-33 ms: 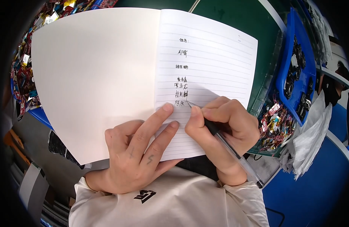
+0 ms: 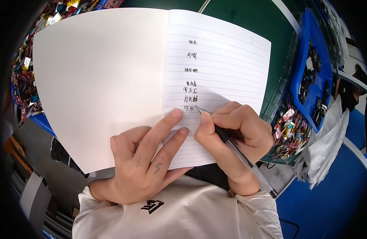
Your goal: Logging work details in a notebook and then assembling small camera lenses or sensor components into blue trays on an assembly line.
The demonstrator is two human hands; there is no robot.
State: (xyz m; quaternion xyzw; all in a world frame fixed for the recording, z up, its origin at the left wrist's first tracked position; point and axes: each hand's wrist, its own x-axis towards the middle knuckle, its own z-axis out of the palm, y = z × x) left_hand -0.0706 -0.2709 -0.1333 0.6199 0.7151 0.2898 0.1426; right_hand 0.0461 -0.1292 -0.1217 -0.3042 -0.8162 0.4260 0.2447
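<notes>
Clock read from mid-view. Notebook (image 2: 92, 79) lies open before the person, blank left page toward 10, lined page (image 2: 227, 67) toward 1, lower edge above the lap. A short column of dark handwriting runs down the lined page from 12 almost to the hub. Right hand (image 2: 239, 135), at about 4, pinches a clear-barrelled pen (image 2: 247, 159) between thumb and fingers; barrel slants back toward 5, tip at the end of the lowest written line. Whether tip presses or hovers: cannot tell. Left hand (image 2: 141, 165), at 7 to 8, unclenched and grasping nothing; index and middle fingertips rest on the lined page just left of the pen tip, other fingers bent, thumb along the bottom edge. Step in hand, by my reading: writing the lowest entry, apparently part done. Next stroke would call for a steady pinch, small fingertip movements along the rule, and left fingers bearing lightly so the page does not slide. Surroundings: blue tray (image 2: 296, 89) of black parts (image 2: 310, 69) at 2; loose red and gold pieces (image 2: 291, 133) at 3; larger heap of small parts (image 2: 26, 79) near 10.
</notes>
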